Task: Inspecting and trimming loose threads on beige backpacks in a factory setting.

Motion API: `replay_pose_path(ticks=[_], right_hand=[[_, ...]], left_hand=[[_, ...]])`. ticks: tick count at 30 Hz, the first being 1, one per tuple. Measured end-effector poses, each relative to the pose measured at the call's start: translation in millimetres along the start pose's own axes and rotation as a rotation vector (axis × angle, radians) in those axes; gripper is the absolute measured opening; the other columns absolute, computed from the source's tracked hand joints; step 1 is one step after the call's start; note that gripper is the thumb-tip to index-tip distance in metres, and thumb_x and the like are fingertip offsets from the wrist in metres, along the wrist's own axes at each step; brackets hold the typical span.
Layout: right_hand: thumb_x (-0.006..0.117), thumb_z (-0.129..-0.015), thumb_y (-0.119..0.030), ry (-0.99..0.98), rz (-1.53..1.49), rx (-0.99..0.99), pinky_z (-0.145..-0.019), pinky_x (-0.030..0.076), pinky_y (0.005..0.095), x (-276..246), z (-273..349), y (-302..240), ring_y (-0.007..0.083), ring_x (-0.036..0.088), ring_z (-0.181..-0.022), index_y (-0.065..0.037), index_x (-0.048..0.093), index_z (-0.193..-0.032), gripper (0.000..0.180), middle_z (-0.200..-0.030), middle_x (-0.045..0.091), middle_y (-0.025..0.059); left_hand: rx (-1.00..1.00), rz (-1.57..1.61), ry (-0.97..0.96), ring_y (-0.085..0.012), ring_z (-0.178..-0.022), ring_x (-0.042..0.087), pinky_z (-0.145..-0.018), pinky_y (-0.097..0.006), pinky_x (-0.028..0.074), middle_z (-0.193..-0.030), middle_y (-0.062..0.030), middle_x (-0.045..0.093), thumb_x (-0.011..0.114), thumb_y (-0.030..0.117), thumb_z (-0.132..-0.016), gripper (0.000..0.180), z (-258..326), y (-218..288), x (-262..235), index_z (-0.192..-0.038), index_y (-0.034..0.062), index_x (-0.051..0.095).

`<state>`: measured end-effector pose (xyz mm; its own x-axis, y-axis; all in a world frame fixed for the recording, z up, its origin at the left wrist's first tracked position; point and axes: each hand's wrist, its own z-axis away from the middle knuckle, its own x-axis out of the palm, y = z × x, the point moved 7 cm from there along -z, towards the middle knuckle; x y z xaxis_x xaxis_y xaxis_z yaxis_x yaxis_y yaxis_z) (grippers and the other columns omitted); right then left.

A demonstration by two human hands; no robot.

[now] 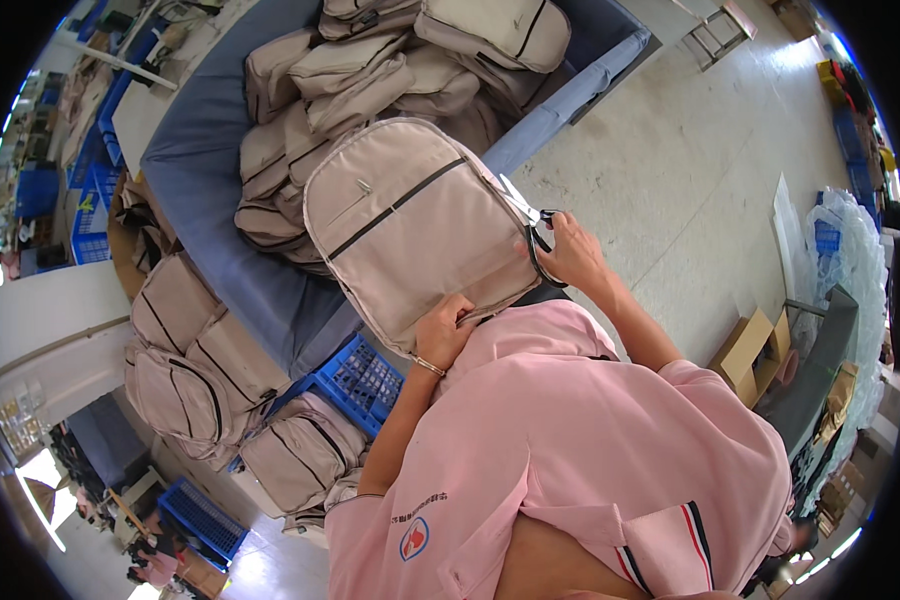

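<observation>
A beige backpack [420,245] with a black zipper line across its front lies tilted before me, against the edge of a blue cloth-lined bin. My left hand [444,332] is closed on the backpack's near edge, its fingertips partly hidden in the fabric. At the backpack's right side, my right hand [573,252] grips a pair of scissors [518,203] with black handles. The scissor blades are spread and point up and left, beside the backpack's right edge. Whether they touch the fabric, I cannot tell.
The blue bin [195,150] beyond holds a heap of similar backpacks [370,75]. More backpacks [185,370] are stacked at the left, near a blue plastic crate [362,385]. Cardboard boxes [750,350] and a grey bench [815,345] stand at the right.
</observation>
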<state>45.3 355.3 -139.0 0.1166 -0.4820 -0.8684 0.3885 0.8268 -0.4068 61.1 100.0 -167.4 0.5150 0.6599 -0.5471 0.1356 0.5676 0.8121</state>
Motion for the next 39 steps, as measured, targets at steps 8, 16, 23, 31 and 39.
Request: replay_pose_path(ticks=[8,16,23,31,39], right_hand=[[0.065,-0.078,-0.068,-0.062,-0.024,-0.031,-0.077,0.053,0.0452,-2,-18,-25,0.0385,0.067,-0.088,0.007,0.058,-0.101,0.079,-0.099,0.066,0.0237],[0.067,-0.083,-0.06,-0.079,-0.133,-0.008,-0.068,0.052,0.0462,7,-11,-25,0.0403,0.068,-0.075,0.005,0.058,-0.086,0.065,-0.077,0.067,0.0233],[0.069,-0.085,-0.051,-0.032,-0.116,0.053,-0.067,0.048,0.049,28,-16,-10,0.0439,0.063,-0.074,0.002,0.057,-0.088,0.054,-0.073,0.063,0.0259],[0.073,-0.084,-0.045,0.111,-0.303,-0.067,-0.062,0.045,0.0455,20,-34,-20,0.0415,0.058,-0.065,0.0,0.053,-0.085,0.049,-0.069,0.06,0.0197],[0.072,-0.086,-0.042,0.139,-0.312,-0.148,-0.061,0.043,0.0461,39,-33,-24,0.0415,0.055,-0.064,0.001,0.051,-0.081,0.048,-0.066,0.057,0.0203]], left_hand=[[-0.004,0.003,0.005,-0.0253,-0.074,0.067,-0.064,-0.036,0.051,-0.085,-0.0075,0.066,0.073,0.017,-0.08,0.016,-1,-3,1,-0.09,0.0103,0.063],[-0.012,-0.006,-0.01,-0.0261,-0.075,0.067,-0.065,-0.037,0.051,-0.084,-0.0077,0.066,0.072,0.016,-0.079,0.016,0,-3,2,-0.09,0.0103,0.062],[-0.025,-0.053,-0.002,-0.027,-0.078,0.066,-0.066,-0.037,0.051,-0.085,-0.0079,0.066,0.072,0.017,-0.078,0.017,2,-7,3,-0.091,0.0106,0.062],[-0.04,0.027,0.227,-0.026,-0.079,0.065,-0.072,-0.037,0.051,-0.089,-0.01,0.068,0.076,0.024,-0.079,0.027,29,0,-21,-0.099,0.0097,0.065],[-0.429,0.733,1.082,-0.0052,-0.073,0.048,-0.066,-0.022,0.042,-0.082,0.0036,0.061,0.073,0.016,-0.087,0.023,92,-104,-58,-0.1,-0.0003,0.065]])
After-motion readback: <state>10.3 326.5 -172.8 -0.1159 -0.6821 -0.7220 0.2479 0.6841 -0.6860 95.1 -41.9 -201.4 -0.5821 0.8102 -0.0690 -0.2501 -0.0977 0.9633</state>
